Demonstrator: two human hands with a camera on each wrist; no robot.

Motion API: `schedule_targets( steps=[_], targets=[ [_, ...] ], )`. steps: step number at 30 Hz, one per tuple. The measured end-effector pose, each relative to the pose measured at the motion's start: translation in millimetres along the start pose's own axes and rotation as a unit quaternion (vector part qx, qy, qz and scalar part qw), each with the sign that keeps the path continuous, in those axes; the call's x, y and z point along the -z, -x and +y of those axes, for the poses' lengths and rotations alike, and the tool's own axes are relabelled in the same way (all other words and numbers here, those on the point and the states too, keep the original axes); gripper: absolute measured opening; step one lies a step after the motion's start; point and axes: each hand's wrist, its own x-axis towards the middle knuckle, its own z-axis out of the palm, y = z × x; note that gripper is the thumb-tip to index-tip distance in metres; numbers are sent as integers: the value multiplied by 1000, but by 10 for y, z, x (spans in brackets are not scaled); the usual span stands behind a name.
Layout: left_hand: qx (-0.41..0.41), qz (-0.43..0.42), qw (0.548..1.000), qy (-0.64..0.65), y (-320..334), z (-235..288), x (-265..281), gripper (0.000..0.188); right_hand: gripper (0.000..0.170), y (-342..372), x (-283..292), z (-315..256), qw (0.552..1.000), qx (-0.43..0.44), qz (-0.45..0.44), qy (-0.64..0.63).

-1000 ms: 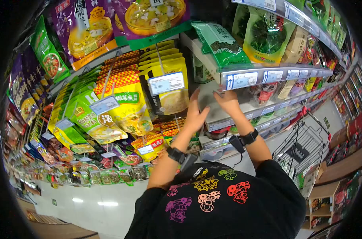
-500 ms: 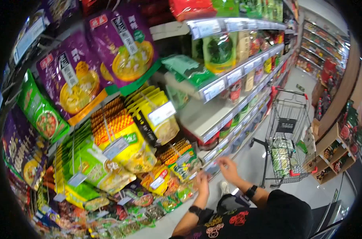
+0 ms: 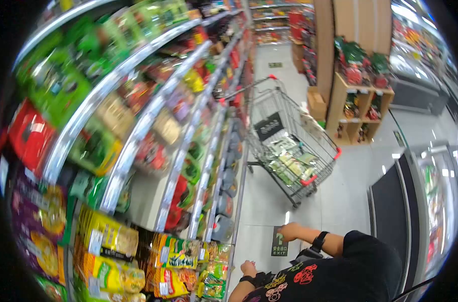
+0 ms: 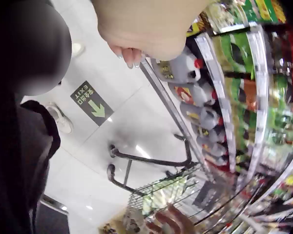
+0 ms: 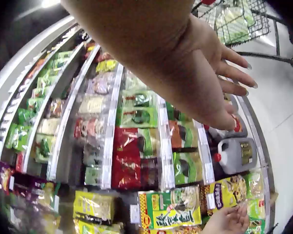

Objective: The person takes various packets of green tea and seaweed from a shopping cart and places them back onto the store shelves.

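Note:
My left hand (image 3: 248,268) hangs low in front of the body, fingers loosely bent around nothing. In the left wrist view its fingertips (image 4: 129,56) point down beside the lower shelves. My right hand (image 3: 289,232) is a little ahead of it, above the exit sign (image 3: 279,246) on the floor. The right wrist view has that hand with fingers (image 5: 237,75) spread and nothing in them. Beyond both hands stands a wire shopping cart (image 3: 261,108), holding green-and-white packages (image 3: 292,158).
To the left run shelves (image 3: 158,201) of bagged goods, with grey jugs (image 5: 237,155) on the bottom level and yellow seasoning pouches (image 3: 113,274) near me. A wooden rack (image 3: 334,108) stands beyond the cart. At right is a chest freezer (image 3: 390,201).
Both hands have drawn back from the shelf edge and dropped low before the body. The head view has swung right, bringing the cart to the middle.

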Motion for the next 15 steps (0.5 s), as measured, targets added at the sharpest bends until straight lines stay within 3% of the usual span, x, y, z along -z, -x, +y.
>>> schedule_targets(
  steps=[1,2,3,4,5,6,7,8,9,10,11,12,15],
  targets=[
    [-122,-52,985,-110,10,73,-89,14,46,95,-43,220,1000,-23,-1,-18],
    [-235,-111,941,-216,20,111,-192,16,47,172,-63,472,998,-37,-5,-52],
    [-340,-177,868,-314,97,199,-337,19,47,244,-72,691,996,-50,-2,-79],
    [-114,-122,951,-260,120,326,-714,22,46,328,-87,934,992,-68,3,-105],
    [-93,-157,941,-286,289,484,-1025,25,43,459,-72,1130,990,-60,62,-107],
    [-72,-170,956,-229,299,501,-1366,24,40,588,1,1264,986,-51,117,-103],
    [-87,-205,942,-249,301,510,-1661,24,41,704,76,1404,976,-57,156,-142],
    [-91,-315,934,-141,187,458,-1906,20,41,647,19,1630,959,-29,195,-202],
    [-105,-336,906,-234,532,662,-2217,16,40,672,18,1786,919,23,330,-212],
    [-70,-303,944,-114,531,619,-2603,13,37,772,143,1879,881,30,412,-232],
    [-112,-311,934,-132,976,860,-2847,12,34,863,292,1928,868,-5,428,-253],
    [-155,-364,892,-220,952,1043,-3072,22,29,876,358,2040,844,-4,472,-254],
    [-259,-398,859,-188,1816,1668,-3514,20,25,889,639,2189,807,-29,503,-309]
  ],
)
